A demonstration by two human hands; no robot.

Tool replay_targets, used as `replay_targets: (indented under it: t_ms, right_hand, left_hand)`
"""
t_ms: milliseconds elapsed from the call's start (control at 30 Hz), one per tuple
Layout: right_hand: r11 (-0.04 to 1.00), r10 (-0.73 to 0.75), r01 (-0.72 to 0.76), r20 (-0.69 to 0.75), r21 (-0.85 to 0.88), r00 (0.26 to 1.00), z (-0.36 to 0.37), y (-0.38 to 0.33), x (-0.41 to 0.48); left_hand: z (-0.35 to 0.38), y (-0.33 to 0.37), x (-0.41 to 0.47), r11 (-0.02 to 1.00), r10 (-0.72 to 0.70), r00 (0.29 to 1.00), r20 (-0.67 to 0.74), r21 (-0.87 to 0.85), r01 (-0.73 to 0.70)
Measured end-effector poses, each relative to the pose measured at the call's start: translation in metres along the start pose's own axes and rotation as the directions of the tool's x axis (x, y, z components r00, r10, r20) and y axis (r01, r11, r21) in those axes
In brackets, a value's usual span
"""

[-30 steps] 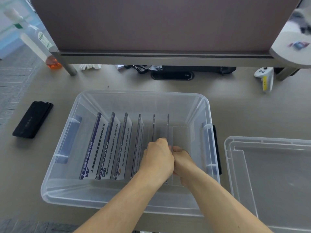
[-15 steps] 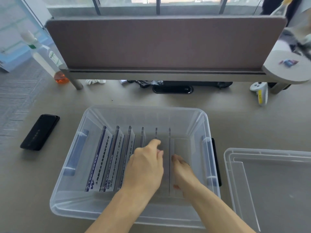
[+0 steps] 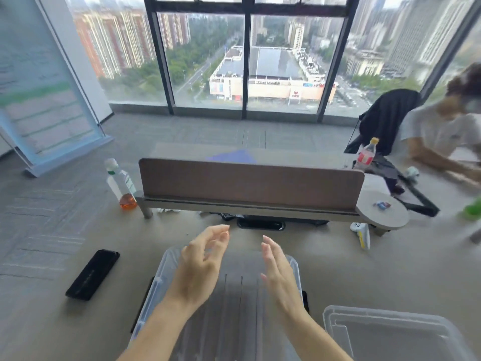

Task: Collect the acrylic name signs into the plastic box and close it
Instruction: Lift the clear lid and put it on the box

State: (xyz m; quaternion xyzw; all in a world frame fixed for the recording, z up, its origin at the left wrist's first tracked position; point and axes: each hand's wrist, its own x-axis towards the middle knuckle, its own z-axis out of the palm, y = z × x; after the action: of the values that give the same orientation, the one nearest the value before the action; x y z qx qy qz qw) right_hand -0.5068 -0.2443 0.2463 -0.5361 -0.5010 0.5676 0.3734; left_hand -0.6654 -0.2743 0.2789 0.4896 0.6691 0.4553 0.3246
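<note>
The clear plastic box (image 3: pixel 295 267) sits on the desk at the bottom centre, mostly covered by my arms. Inside it, thin upright edges of the acrylic name signs (image 3: pixel 241 295) show between my hands; the rest of them is hidden. My left hand (image 3: pixel 200 267) hovers above the box's left half, fingers spread and curled, holding nothing. My right hand (image 3: pixel 276 269) hovers above the right half, palm facing left, fingers apart and empty. The box's clear lid (image 3: pixel 390 334) lies flat on the desk at the lower right.
A black flat case (image 3: pixel 92 274) lies left of the box. A brown desk divider (image 3: pixel 250 183) stands behind, with a bottle (image 3: pixel 121 186) at its left end and a white controller (image 3: pixel 363 234) at its right. A person (image 3: pixel 442 136) works at the far right.
Both hands have let go of the signs and risen out of the box, opening apart. The view has tilted up, so the window and room now show.
</note>
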Motion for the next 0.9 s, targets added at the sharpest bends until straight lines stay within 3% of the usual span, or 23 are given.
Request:
replay_targets:
  t_ms: [133, 400, 633, 900]
  right_hand:
    - [0.963, -0.261, 0.261, -0.006, 0.066, 0.965, -0.005, -0.099, -0.018]
    - [0.779, -0.626, 0.627, -0.082, -0.027, 0.775, -0.030, -0.239, -0.058]
    - [0.752, -0.656, 0.651, -0.207, -0.101, 0.725, -0.087, -0.233, -0.089]
    - [0.795, -0.589, 0.597, -0.373, -0.110, 0.716, -0.198, -0.190, -0.123]
  left_hand:
    - [-0.048, 0.073, 0.010, 0.981, 0.180, 0.979, -0.094, -0.054, -0.185]
    - [-0.101, 0.198, 0.032, 0.842, 0.447, 0.863, -0.236, -0.215, -0.495]
    - [-0.053, 0.219, 0.003, 0.764, 0.533, 0.832, -0.154, -0.334, -0.551]
    - [0.049, 0.229, -0.037, 0.751, 0.569, 0.819, -0.070, -0.360, -0.553]
